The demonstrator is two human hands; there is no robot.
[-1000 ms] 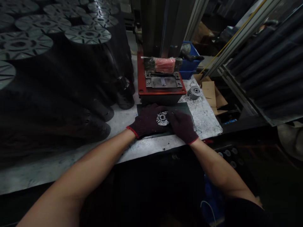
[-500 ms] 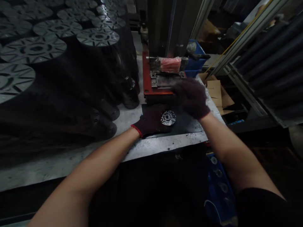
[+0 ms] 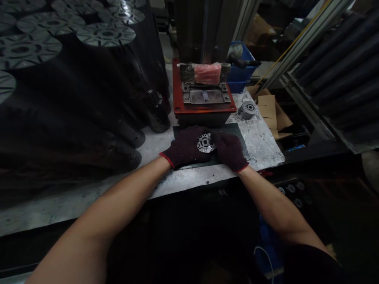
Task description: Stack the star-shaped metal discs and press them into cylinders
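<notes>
A round slotted metal core (image 3: 205,142), like a motor rotor stack, shows its silvery toothed end face between my two gloved hands, above a dark mat (image 3: 237,132). Dark fingers of my left hand (image 3: 189,146) close round its left side. My right hand (image 3: 229,149) is curled against its right edge, covering part of the face. Both gloves are dark maroon with red cuffs, and the fingertips are partly hidden. Just beyond the hands is a red-based press fixture (image 3: 204,109) with a metal plate in it.
Tall stacks of slotted cores (image 3: 106,35) crowd the left. Another slotted core (image 3: 248,110) lies on the worktable (image 3: 263,138) at right. A pink plastic-wrapped bundle (image 3: 207,74) sits on the fixture. Behind it are a blue bin (image 3: 239,75) and a cardboard box (image 3: 268,112).
My right hand has come down and left from beside the fixture to the core. The right-hand core on the table is now visible. My left hand stays on its core; the view has shifted slightly.
</notes>
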